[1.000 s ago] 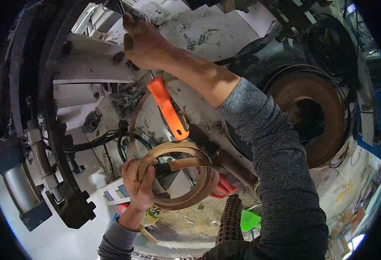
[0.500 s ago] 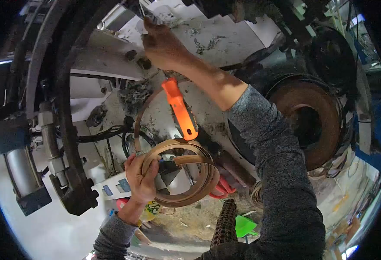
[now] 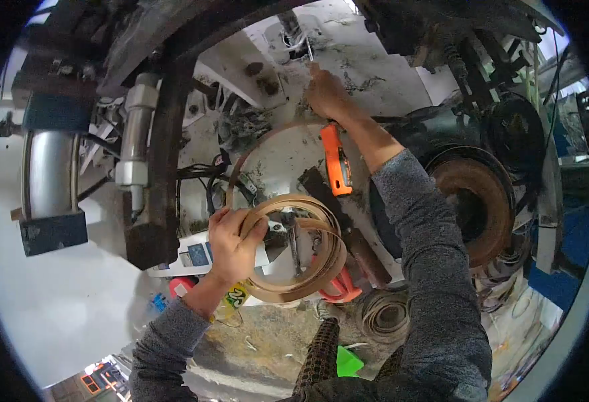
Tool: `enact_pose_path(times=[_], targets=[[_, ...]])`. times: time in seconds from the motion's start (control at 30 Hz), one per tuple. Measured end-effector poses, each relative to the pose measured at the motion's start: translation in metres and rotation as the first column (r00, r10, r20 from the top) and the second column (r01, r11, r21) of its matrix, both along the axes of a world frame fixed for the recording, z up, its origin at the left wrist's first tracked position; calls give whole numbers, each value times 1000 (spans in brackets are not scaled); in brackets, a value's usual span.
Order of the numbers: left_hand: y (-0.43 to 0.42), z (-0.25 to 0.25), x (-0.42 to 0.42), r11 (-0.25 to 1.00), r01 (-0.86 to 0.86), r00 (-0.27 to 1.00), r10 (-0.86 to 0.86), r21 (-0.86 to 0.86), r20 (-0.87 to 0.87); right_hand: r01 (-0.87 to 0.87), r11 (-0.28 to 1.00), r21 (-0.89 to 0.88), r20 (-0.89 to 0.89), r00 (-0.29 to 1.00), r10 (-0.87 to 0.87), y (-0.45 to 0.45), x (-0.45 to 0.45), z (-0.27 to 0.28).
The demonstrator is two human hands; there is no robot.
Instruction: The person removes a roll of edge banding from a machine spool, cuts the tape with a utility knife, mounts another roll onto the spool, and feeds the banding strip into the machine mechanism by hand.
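Note:
My left hand (image 3: 235, 242) is closed around the left side of a coil of tan strip (image 3: 338, 258). From the coil a strip end curves up behind the hand toward the upper middle. My right hand (image 3: 326, 94) is closed, with a thin metal shaft (image 3: 310, 49) sticking out past its fingertips. Just below that hand an orange and black handle (image 3: 335, 161) hangs over the white machine surface; whether it joins the shaft is hidden by the hand.
A metal cylinder (image 3: 50, 174) and dark frame stand at the left. On the right is a large brown roll (image 3: 502, 208). Red handles (image 3: 341, 287), a coiled bundle (image 3: 385, 315) and a green piece (image 3: 348, 362) lie low in view.
The view has turned, so the machine parts appear shifted right. Both hands have moved right in the view; the left still holds the coil, and the right has come away from the left-hand frame.

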State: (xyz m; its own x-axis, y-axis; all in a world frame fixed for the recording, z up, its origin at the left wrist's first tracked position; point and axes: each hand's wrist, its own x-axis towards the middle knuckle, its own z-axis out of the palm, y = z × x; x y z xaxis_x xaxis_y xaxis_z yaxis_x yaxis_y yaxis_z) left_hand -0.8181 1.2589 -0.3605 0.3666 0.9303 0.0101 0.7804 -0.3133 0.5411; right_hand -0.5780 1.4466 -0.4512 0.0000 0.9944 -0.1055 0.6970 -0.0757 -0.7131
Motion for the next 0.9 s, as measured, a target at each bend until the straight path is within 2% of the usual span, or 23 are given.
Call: enact_pose_path(times=[0.03,0.1,0.2,0.3,0.4,0.43,0.53,0.63,0.73,0.83,0.9], targets=[[1,5,1,995,-37,999,35,-94,-23,16,996,90,21,1000,-18,-3,0,-6],[1,1,1,995,-57,998,60,-82,29,41,961,273,59,996,-59,-11,-2,-11],[-1,0,2,998,-55,998,56,-24,37,-22,997,80,271,963,0,-31,0,7],[0,5,3,998,-54,998,54,-26,15,-156,984,86,477,873,97,-30,10,29],[-1,12,7,998,-56,998,57,-41,10,47,956,289,396,903,-164,-10,18,41],[0,13,8,998,-55,998,56,-40,9,106,939,326,300,931,-210,3,22,38],[0,10,6,997,-61,997,63,-48,37,95,929,357,22,994,-110,27,24,28],[2,12,5,990,-67,998,68,-126,5,173,945,279,-182,975,-125,63,18,5],[1,10,5,997,-56,998,57,-50,2,358,801,479,-301,925,-233,86,4,-12],[1,10,5,998,-53,999,53,-29,12,289,852,437,-459,886,-65,85,-1,-8],[1,8,3,999,-49,998,49,-19,25,287,853,436,-407,908,-98,92,-6,-8]])
